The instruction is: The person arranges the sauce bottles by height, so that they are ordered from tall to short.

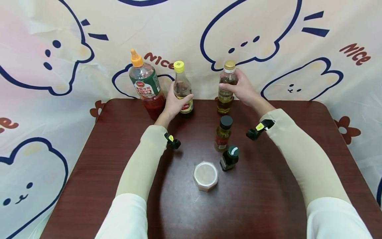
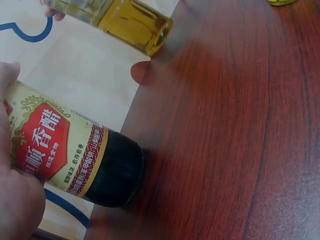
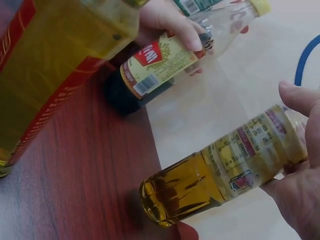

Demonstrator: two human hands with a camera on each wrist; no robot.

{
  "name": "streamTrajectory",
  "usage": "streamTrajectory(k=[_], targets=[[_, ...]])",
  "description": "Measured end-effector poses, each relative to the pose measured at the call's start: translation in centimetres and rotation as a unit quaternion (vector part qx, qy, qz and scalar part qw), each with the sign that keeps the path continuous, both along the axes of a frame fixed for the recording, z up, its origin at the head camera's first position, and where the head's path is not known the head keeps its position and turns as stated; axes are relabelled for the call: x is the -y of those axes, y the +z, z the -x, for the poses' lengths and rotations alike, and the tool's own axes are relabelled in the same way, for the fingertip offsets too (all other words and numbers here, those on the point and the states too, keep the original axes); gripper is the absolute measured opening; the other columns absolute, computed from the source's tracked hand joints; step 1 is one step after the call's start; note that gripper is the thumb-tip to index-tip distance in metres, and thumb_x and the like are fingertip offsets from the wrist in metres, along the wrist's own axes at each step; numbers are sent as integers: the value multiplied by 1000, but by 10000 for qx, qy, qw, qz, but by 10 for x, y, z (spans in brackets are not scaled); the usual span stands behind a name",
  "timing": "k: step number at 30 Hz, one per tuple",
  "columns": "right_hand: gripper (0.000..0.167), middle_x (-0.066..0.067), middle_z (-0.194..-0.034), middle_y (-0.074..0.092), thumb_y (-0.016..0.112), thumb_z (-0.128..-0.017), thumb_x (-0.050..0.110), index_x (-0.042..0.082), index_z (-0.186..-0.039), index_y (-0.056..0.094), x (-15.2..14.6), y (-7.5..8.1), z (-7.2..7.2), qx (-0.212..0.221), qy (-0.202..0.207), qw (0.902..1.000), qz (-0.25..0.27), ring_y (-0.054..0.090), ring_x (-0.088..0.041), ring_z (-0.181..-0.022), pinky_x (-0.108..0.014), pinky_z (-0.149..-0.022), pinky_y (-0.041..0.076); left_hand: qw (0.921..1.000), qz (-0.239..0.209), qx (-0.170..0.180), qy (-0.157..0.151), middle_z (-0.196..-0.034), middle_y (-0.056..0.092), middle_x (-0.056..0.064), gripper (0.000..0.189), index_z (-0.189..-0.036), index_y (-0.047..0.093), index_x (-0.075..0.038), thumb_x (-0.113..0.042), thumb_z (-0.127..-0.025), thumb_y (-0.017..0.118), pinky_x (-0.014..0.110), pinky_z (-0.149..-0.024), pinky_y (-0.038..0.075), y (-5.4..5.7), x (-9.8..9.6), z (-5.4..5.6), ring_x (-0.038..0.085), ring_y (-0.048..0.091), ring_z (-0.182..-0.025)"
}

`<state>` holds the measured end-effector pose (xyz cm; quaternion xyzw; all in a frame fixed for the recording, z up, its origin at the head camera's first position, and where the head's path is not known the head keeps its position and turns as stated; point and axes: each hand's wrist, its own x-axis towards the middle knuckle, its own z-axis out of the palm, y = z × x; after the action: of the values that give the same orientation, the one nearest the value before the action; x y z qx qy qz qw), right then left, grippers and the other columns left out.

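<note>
My left hand [image 1: 174,103] grips a vinegar bottle [image 1: 182,87] with a yellow cap around its middle. In the left wrist view, the red and cream label of the vinegar bottle [image 2: 55,142] faces the camera, above dark liquid. Farther right, my right hand [image 1: 244,89] holds a clear oil bottle [image 1: 224,102] with a gold cap, thumb across the front. The right wrist view shows golden oil in the lower part of the oil bottle [image 3: 177,187]. Both bottles are at the table's back edge, a gap between them.
Left of the vinegar stands a ketchup bottle [image 1: 145,84] with an orange nozzle. Nearer on the brown table [image 1: 256,205] are a small black-capped bottle [image 1: 222,138], a dark green-capped bottle [image 1: 228,160] and a white-lidded jar [image 1: 205,175]. A printed cloth [image 1: 185,30] hangs behind.
</note>
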<state>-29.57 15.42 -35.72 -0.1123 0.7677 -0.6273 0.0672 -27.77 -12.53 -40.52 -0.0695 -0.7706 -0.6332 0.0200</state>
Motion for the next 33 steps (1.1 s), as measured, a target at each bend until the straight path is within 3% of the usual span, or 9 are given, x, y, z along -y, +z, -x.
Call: streamTrajectory(k=[4, 17, 24, 33], targets=[[57, -11, -136, 53, 73, -94, 12, 5, -142, 42, 7, -8, 4, 1, 18, 10000, 66, 48, -25, -125, -48, -110, 37, 10000, 65, -38, -4, -142, 50, 19, 67, -144, 37, -4, -12, -91, 76, 40, -111, 41, 13, -2, -10, 29, 49, -131], [50, -8, -122, 60, 73, -92, 3, 2, -134, 47, 26, -24, 9, -216, 94, 9991, 356, 56, -21, -112, -39, -102, 42, 10000, 54, 24, -48, -144, 48, 19, 70, -146, 35, -5, -14, -91, 77, 44, -113, 40, 13, -2, -11, 30, 49, -132], [51, -9, -123, 61, 73, -92, 4, 1, -135, 46, 29, -25, 9, -416, 151, 9987, 236, 56, -20, -113, -38, -102, 42, 9995, 46, -286, 137, -139, 52, 10, 70, -143, 38, -14, -22, -89, 81, 42, -110, 43, -19, 1, 12, 24, 51, -128], [60, -14, -131, 57, 73, -93, 6, 1, -142, 39, 32, -27, 8, -443, 255, 9986, 161, 53, -24, -120, -40, -106, 40, 9996, -39, -255, 119, -141, 51, 11, 71, -145, 37, -13, -21, -89, 80, 42, -111, 41, -21, 1, 14, 25, 50, -129]])
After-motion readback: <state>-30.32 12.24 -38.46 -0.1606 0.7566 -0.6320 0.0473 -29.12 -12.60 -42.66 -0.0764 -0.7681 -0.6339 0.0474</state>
